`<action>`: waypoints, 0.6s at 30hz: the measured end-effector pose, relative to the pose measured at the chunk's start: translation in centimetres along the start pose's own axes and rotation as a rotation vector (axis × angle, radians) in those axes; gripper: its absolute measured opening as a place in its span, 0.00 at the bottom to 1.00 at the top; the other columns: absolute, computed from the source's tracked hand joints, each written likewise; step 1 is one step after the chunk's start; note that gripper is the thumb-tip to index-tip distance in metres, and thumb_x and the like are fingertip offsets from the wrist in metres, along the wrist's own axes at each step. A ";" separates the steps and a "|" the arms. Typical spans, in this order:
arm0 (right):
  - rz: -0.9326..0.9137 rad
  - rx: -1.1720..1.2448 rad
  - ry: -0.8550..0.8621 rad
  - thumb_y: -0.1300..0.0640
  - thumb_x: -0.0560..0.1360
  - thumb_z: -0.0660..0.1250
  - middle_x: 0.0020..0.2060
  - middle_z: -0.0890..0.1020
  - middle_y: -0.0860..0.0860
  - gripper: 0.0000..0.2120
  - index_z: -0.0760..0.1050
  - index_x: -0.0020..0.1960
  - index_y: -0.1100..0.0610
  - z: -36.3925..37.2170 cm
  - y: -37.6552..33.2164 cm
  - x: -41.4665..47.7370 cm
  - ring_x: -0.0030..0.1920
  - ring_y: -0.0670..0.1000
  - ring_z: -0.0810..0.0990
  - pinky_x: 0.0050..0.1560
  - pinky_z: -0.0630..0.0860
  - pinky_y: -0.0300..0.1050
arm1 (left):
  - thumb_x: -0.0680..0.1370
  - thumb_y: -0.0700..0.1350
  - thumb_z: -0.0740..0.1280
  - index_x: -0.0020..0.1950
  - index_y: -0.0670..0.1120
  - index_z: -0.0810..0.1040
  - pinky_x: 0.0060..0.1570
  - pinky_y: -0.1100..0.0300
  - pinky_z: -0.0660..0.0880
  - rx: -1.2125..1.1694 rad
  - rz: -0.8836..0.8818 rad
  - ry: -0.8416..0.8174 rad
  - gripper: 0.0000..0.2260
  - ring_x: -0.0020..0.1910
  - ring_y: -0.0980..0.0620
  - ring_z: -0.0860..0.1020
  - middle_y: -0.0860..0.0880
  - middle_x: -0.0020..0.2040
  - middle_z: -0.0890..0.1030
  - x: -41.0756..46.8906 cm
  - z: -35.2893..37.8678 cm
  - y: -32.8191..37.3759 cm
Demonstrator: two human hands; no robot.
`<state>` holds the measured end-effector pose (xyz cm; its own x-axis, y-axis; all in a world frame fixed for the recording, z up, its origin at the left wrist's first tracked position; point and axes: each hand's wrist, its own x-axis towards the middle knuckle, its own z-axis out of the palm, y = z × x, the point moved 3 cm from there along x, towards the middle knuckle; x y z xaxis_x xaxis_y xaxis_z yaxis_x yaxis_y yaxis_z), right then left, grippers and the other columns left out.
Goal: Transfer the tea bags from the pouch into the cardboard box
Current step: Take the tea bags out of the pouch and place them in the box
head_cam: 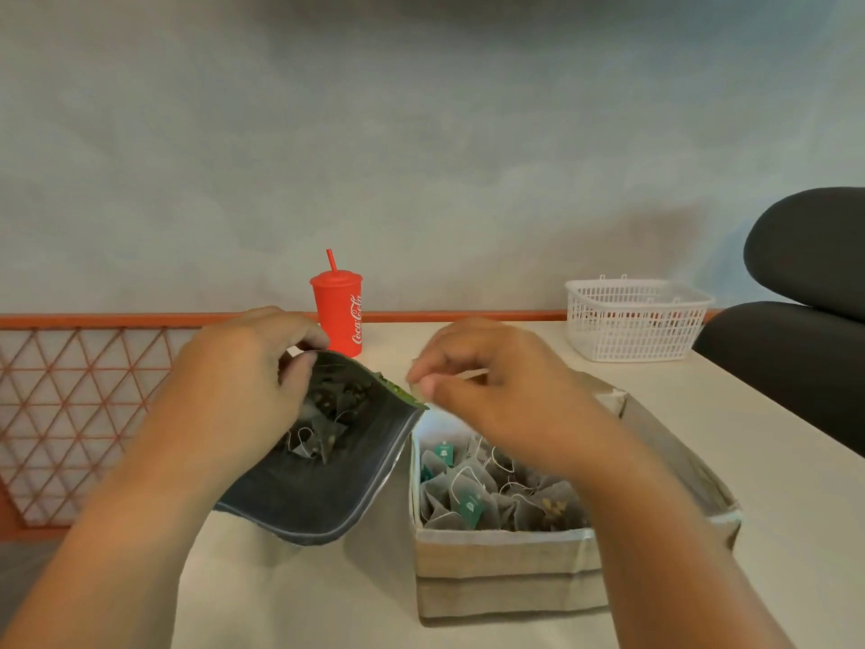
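Observation:
A dark pouch (323, 503) lies open on the table, its mouth tilted toward me, with several pyramid tea bags (318, 433) visible inside. My left hand (243, 381) grips the pouch's far left rim, thumb inside the mouth. To the right stands the cardboard box (505, 569), holding several tea bags (472, 498) with green tags and white strings. My right hand (487, 381) hovers over the box's far end next to the pouch's green edge, its fingers curled and thumb and forefinger pinched together; whether they hold anything is unclear.
A red Coca-Cola cup with a straw (338, 311) stands behind the pouch. A white plastic basket (636, 320) sits at the back right. A dark chair (805, 292) is at the right edge, and an orange lattice panel (84, 405) borders the table's left side.

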<state>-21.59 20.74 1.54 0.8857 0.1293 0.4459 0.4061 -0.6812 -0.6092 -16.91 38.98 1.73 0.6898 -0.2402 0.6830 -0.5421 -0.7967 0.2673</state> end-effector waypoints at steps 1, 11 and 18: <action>-0.031 -0.006 -0.045 0.55 0.74 0.66 0.48 0.77 0.40 0.07 0.81 0.47 0.47 0.8 -0.6 0.0 0.50 0.39 0.75 0.54 0.72 0.36 | 0.71 0.34 0.70 0.45 0.46 0.82 0.32 0.70 0.63 -0.011 0.010 0.017 0.08 0.31 0.61 0.70 0.57 0.35 0.73 -0.1 -0.3 0.4; -0.140 -0.220 -0.106 0.64 0.78 0.58 0.72 0.62 0.40 0.26 0.61 0.72 0.47 2.9 -1.7 0.1 0.69 0.41 0.59 0.56 0.49 0.18 | 0.70 0.37 0.71 0.44 0.49 0.82 0.32 0.71 0.63 -0.117 0.058 0.090 0.07 0.33 0.68 0.74 0.66 0.34 0.71 -0.6 -2.5 2.1; -0.119 -0.185 -0.143 0.67 0.76 0.57 0.72 0.57 0.37 0.30 0.58 0.73 0.46 3.0 -1.0 0.2 0.71 0.40 0.57 0.58 0.47 0.17 | 0.69 0.38 0.70 0.40 0.59 0.77 0.38 0.81 0.67 -0.210 0.130 0.099 0.14 0.38 0.72 0.73 0.70 0.43 0.76 -1.1 -3.8 2.8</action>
<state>-21.11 23.68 0.29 0.8623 0.3078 0.4022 0.4728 -0.7738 -0.4214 -21.03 39.11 4.36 0.5632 -0.2691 0.7813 -0.7178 -0.6277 0.3013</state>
